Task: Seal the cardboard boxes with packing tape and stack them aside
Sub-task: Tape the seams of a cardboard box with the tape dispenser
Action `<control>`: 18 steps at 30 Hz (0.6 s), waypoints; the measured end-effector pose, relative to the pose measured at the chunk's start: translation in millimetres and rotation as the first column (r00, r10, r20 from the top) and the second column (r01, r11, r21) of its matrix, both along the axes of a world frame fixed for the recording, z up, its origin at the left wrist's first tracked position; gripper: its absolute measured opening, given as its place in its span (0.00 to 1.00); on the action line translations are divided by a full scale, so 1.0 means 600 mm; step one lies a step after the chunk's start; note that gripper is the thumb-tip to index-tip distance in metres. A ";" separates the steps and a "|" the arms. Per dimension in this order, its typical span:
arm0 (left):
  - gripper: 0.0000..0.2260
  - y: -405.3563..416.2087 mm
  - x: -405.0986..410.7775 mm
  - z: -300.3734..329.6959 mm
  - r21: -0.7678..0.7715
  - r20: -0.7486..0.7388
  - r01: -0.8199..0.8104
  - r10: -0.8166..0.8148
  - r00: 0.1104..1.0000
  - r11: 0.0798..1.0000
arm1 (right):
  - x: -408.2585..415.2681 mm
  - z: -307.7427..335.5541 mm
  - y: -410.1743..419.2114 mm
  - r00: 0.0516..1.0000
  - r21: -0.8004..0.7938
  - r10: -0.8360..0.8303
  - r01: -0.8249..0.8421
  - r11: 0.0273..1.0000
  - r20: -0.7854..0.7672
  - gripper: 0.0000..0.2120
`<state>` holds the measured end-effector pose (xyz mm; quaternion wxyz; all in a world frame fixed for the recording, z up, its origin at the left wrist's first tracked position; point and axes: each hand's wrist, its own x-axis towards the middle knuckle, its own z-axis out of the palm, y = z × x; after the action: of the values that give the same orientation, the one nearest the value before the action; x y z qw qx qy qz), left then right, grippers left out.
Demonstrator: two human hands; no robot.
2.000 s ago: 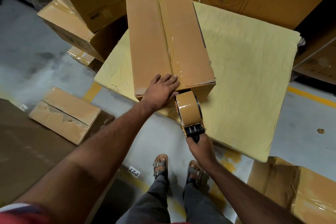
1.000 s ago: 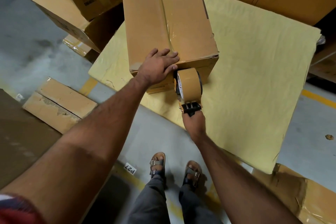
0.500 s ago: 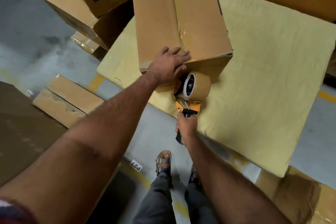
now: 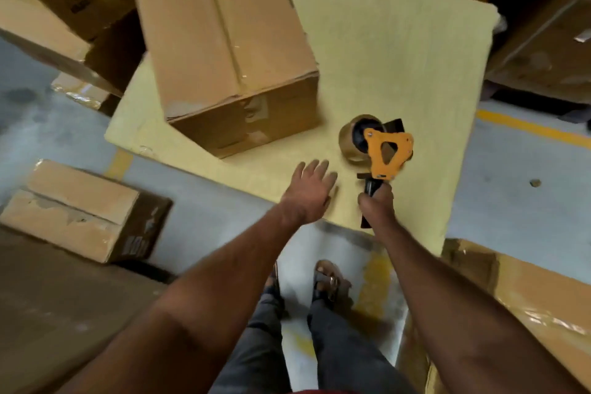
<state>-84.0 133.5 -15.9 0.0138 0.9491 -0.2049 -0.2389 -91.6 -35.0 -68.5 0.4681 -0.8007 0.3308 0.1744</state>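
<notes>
Both hands have come off the box point(image 4: 224, 51): half a second ago the left hand point(image 4: 308, 192) pressed its near top edge while the dispenser point(image 4: 375, 150) sat against the near face, and now both are drawn back toward the person, clear of the cardboard.

From the box, the dispenser is off its near right corner, lifted over the yellow sheet point(image 4: 399, 51) on which the box rests. The left hand is just in front of the box's near face, over the sheet's near edge. Tape runs along the top seam and down onto the near face, so this strip looks laid and cut; pulling the dispenser aside probably frees the box for lifting away.

The right hand point(image 4: 377, 205) has its fingers wrapped tightly round the dispenser's black handle, roll pointing away from the person. The left hand holds nothing, fingers straight and slightly spread, palm down; whether it touches the sheet I cannot tell, as the frame is blurred.

More boxes point(image 4: 64, 9) lean to the far left of the taped box, a likely place to stack it.
</notes>
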 end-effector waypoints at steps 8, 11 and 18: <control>0.26 -0.096 0.011 -0.038 -0.032 -0.086 0.086 -0.088 0.992 0.996 | 0.010 -0.045 -0.130 0.940 -0.338 0.284 -0.334 0.880 -0.190 0.24; 0.24 -0.062 0.018 -0.007 -0.019 -0.012 0.009 -0.010 1.000 1.000 | 0.009 -0.007 -0.109 0.989 -0.473 0.136 -0.151 0.868 -0.066 0.17; 0.22 0.093 0.084 0.108 -0.301 0.598 -0.394 0.494 0.632 0.868 | 0.086 0.122 0.110 0.638 -0.528 0.578 -0.299 0.795 0.509 0.21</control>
<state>-33.6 189.3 49.2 0.0667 0.9881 0.0275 0.1361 -39.8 30.8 4.8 0.3223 -0.9432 -0.0335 -0.0730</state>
